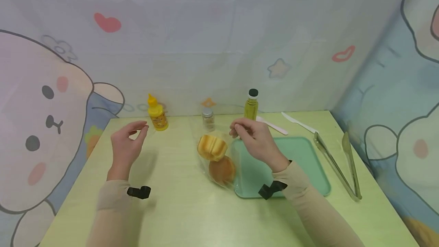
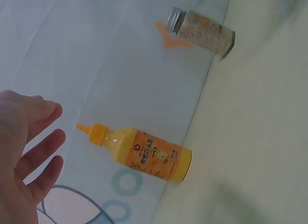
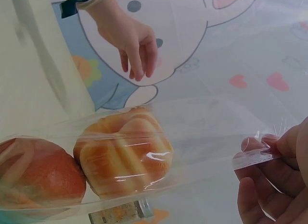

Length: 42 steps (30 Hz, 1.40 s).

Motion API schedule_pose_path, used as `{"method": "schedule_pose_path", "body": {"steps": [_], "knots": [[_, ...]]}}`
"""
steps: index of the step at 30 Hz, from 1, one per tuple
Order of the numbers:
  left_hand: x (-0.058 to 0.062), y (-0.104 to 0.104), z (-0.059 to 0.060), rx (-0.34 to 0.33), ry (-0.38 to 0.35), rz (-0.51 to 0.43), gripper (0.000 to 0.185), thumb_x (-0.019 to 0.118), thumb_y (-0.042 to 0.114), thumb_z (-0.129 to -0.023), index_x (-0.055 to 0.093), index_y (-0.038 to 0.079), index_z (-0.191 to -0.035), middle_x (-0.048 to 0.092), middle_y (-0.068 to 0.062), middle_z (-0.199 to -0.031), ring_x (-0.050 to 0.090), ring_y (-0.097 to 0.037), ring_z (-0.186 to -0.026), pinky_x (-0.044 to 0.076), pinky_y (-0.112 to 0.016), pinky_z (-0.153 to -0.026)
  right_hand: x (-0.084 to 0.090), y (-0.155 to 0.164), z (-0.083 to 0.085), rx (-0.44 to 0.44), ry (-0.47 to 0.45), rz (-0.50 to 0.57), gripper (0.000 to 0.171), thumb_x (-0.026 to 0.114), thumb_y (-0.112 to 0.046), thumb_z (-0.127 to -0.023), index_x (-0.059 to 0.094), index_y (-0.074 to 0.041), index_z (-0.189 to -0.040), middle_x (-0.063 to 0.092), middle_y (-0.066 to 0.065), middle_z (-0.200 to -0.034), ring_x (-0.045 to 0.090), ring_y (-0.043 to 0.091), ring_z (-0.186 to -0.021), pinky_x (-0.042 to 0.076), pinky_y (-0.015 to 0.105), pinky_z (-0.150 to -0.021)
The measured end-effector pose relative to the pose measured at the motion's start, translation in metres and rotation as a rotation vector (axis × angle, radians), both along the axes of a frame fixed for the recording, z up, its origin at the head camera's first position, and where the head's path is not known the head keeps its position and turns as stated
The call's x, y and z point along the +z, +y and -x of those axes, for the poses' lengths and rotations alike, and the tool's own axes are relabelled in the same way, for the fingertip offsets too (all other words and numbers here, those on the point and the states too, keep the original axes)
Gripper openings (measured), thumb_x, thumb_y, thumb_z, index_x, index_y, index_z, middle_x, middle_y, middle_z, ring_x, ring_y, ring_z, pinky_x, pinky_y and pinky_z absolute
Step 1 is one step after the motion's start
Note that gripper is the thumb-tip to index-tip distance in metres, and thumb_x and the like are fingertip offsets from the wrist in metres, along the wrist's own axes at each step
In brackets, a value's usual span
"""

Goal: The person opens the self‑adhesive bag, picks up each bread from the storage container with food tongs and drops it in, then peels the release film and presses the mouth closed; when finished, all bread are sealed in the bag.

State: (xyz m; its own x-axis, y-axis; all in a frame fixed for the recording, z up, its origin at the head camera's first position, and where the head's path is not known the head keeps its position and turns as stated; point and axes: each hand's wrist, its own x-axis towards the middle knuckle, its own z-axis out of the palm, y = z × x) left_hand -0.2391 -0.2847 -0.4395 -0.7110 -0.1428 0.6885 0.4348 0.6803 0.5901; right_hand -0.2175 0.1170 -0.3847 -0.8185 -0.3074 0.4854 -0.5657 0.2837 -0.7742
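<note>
My right hand (image 1: 253,140) pinches the top edge of a clear plastic bag (image 3: 207,152) between thumb and fingers. Inside the bag are two breads: a pale golden, ridged bun (image 1: 212,147) and, below it, a round brown bun (image 1: 222,169). The bag hangs beside the left edge of a green tray (image 1: 291,174). My left hand (image 1: 127,142) is raised over the table's left side, fingers loosely bent with nothing between them. Nearest to it stands a yellow squeeze bottle (image 2: 149,154) with a pointed cap, which the hand does not touch.
Along the table's back edge stand a small spice jar (image 1: 207,119) with a silver lid and a green oil bottle (image 1: 251,109). A pink utensil (image 1: 274,126) and a white one (image 1: 299,122) lie behind the tray. Spread metal tongs (image 1: 353,167) lie to its right.
</note>
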Motion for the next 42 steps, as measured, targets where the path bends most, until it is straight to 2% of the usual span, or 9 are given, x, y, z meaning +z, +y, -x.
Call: {"method": "schedule_pose_path", "body": {"steps": [4,8,11,14,18,22,31,39,42], "knots": [[0.005,0.027,0.004,-0.084,-0.107,0.003,0.014,0.074,0.006,-0.097,0.079,0.001,-0.109,0.08,-0.012,-0.106,0.071,-0.007,-0.095,0.056,-0.019,-0.084,0.001,-0.001,0.0,0.004,-0.003,0.001,0.021,0.056,-0.012,-0.11,0.075,-0.005,-0.108,0.077,0.007,-0.094,0.075,0.02,-0.085,0.06,0.031,-0.074],[0.007,0.06,0.009,-0.254,-0.28,-0.026,0.028,0.061,0.017,-0.108,0.07,0.001,-0.129,0.075,-0.013,-0.123,0.072,-0.029,-0.11,0.061,-0.038,-0.091,0.0,-0.002,0.0,0.012,-0.014,0.009,0.021,0.055,-0.012,-0.11,0.075,-0.005,-0.108,0.077,0.008,-0.094,0.074,0.02,-0.086,0.06,0.034,-0.075],[0.006,0.083,0.013,-0.408,-0.399,-0.118,0.04,0.049,0.023,-0.114,0.057,0.001,-0.146,0.068,-0.017,-0.137,0.066,-0.034,-0.124,0.057,-0.049,-0.101,0.0,-0.003,-0.002,0.025,-0.031,0.023,0.021,0.055,-0.013,-0.11,0.074,-0.006,-0.108,0.076,0.011,-0.094,0.074,0.024,-0.086,0.06,0.036,-0.075],[0.003,0.1,0.017,-0.485,-0.444,-0.246,0.04,0.05,0.024,-0.113,0.058,0.001,-0.144,0.069,-0.019,-0.131,0.067,-0.03,-0.121,0.056,-0.044,-0.102,-0.001,-0.004,-0.003,0.031,-0.047,0.034,0.021,0.054,-0.013,-0.11,0.074,-0.006,-0.108,0.076,0.013,-0.095,0.073,0.029,-0.088,0.059,0.036,-0.076],[0.002,0.111,0.016,-0.487,-0.379,-0.39,0.026,0.062,0.018,-0.108,0.071,-0.004,-0.119,0.076,-0.014,-0.105,0.073,-0.017,-0.097,0.059,-0.03,-0.089,-0.003,-0.004,-0.003,0.004,-0.053,0.041,0.021,0.054,-0.013,-0.11,0.073,-0.003,-0.107,0.076,0.011,-0.095,0.073,0.029,-0.088,0.059,0.036,-0.076],[0.005,0.113,0.009,-0.49,-0.29,-0.475,0.021,0.067,0.014,-0.105,0.074,-0.006,-0.105,0.078,-0.003,-0.092,0.075,-0.012,-0.085,0.061,-0.027,-0.083,-0.004,-0.002,-0.001,-0.057,-0.064,0.079,0.021,0.058,-0.015,-0.109,0.074,-0.003,-0.103,0.075,0.008,-0.095,0.07,0.022,-0.088,0.058,0.034,-0.079],[0.014,0.105,-0.009,-0.511,-0.084,-0.483,0.013,0.068,0.003,-0.102,0.076,-0.007,-0.098,0.079,-0.005,-0.088,0.075,-0.015,-0.081,0.063,-0.03,-0.081,-0.001,0.002,0.004,-0.156,-0.138,0.267,0.029,0.057,-0.022,-0.11,0.075,-0.001,-0.101,0.075,0.014,-0.101,0.072,0.022,-0.091,0.061,0.036,-0.086],[0.021,0.11,-0.021,-0.527,-0.064,-0.489,0.018,0.062,0.003,-0.105,0.074,-0.009,-0.099,0.079,-0.01,-0.088,0.077,-0.016,-0.08,0.064,-0.032,-0.079,0.001,-0.001,0.004,-0.133,-0.205,0.372,0.03,0.055,-0.021,-0.111,0.072,0.003,-0.106,0.074,0.013,-0.103,0.071,0.022,-0.098,0.059,0.047,-0.091],[0.022,0.114,-0.025,-0.521,-0.064,-0.525,0.019,0.063,0.005,-0.105,0.072,-0.01,-0.1,0.078,-0.013,-0.087,0.077,-0.018,-0.078,0.065,-0.036,-0.077,-0.002,-0.002,0.007,-0.091,-0.229,0.382,0.032,0.051,-0.022,-0.113,0.069,0.004,-0.11,0.073,0.013,-0.107,0.07,0.021,-0.1,0.059,0.044,-0.09]]}}
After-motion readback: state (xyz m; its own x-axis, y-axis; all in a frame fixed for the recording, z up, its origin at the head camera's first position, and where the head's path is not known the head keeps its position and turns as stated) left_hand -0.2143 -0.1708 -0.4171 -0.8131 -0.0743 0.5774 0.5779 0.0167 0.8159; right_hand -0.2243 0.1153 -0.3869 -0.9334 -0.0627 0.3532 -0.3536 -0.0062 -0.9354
